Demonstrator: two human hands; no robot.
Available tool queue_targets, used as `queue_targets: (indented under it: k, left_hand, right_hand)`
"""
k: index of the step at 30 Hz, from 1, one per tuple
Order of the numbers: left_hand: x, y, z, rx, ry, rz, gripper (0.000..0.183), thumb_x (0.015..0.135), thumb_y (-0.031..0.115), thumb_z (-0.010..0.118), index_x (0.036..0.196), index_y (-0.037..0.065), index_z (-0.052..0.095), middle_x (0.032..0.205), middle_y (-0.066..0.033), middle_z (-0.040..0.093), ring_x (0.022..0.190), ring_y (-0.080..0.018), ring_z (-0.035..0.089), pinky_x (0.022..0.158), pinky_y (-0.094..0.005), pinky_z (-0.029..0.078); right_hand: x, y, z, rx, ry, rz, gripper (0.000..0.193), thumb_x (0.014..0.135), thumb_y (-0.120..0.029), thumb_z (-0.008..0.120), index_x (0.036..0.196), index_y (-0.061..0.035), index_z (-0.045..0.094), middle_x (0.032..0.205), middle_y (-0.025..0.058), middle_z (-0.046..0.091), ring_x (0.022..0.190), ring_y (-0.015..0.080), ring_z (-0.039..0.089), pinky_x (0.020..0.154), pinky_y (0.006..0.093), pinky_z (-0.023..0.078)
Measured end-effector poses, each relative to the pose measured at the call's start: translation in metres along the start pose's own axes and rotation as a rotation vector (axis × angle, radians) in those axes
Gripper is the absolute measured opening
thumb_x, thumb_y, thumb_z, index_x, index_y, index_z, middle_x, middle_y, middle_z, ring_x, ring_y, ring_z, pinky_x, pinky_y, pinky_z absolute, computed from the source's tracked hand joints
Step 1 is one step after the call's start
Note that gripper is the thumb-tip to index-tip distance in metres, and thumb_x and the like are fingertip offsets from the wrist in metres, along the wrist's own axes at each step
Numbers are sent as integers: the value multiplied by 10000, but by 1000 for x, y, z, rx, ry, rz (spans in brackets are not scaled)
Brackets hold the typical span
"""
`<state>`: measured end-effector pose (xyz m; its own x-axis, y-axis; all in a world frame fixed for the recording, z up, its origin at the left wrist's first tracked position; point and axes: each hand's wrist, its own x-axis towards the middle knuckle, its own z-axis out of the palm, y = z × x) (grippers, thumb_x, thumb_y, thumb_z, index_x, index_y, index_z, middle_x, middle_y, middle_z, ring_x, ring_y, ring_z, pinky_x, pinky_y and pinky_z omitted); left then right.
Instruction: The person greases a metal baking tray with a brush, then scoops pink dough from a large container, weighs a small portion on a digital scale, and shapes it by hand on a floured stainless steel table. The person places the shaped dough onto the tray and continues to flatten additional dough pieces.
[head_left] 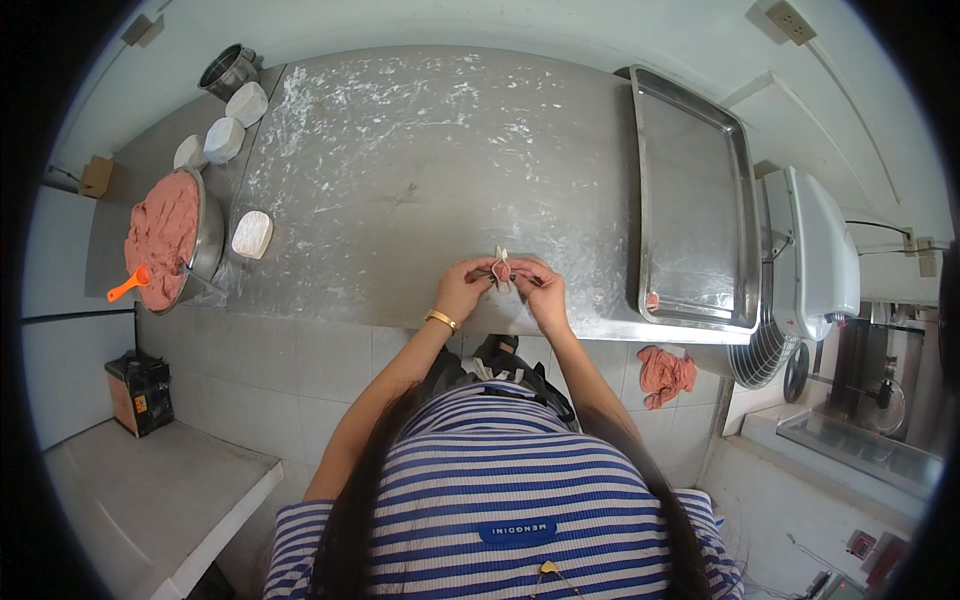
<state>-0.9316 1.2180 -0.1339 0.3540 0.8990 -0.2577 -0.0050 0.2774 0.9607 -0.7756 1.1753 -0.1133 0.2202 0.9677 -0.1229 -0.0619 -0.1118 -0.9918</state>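
Near the front edge of the steel table (400,200), a small wonton (502,272) is held up between my two hands. Its pale wrapper stands open in folds around a pink meat filling. My left hand (463,290), below a gold bracelet, pinches one side of the wrapper. The fingers of my right hand (543,298) close on the opposite side. To the left lies a stack of pale wrappers (252,234). Beyond it a metal bowl (213,230) holds a heap of pink minced meat (165,225), with an orange scoop (128,284) resting on it.
On the right is a metal tray (690,180) with one small pinkish piece (652,300) at its near corner. Several white stacks (225,138) and a dark metal pot (228,72) stand back left. White flour marks the table. A white machine (815,255) stands beyond the tray.
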Motion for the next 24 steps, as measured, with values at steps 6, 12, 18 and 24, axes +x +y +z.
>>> queue_targets:
  k: [6,12,18,24]
  left_hand:
    - [-2,8,7,-54,66,-139,173,785,-21,595,948,21,636,916,-32,632,798,-99,591,727,-228,497]
    - [-4,28,14,-486,58,-220,109,868,45,575,972,60,546,994,-12,557,888,-94,559,811,-236,518]
    - [-7,38,25,-523,81,-102,80,868,39,575,923,58,519,986,-19,552,904,-98,560,828,-239,512]
    - [-9,34,25,-575,54,-121,105,887,43,546,964,47,475,1034,-62,555,942,-127,570,850,-273,515]
  right_hand:
    - [1,5,-6,146,57,101,156,791,85,578,912,11,643,921,46,630,890,107,601,744,220,486]
    - [2,-11,-10,516,104,129,246,809,46,577,1052,9,571,966,56,636,883,143,609,833,256,470]
    - [-9,-38,-2,379,70,31,266,814,46,581,1077,11,561,962,61,637,928,148,603,864,253,453]
    - [-7,-28,-10,73,12,-14,261,804,83,568,1057,19,571,941,63,633,890,110,596,810,229,456]
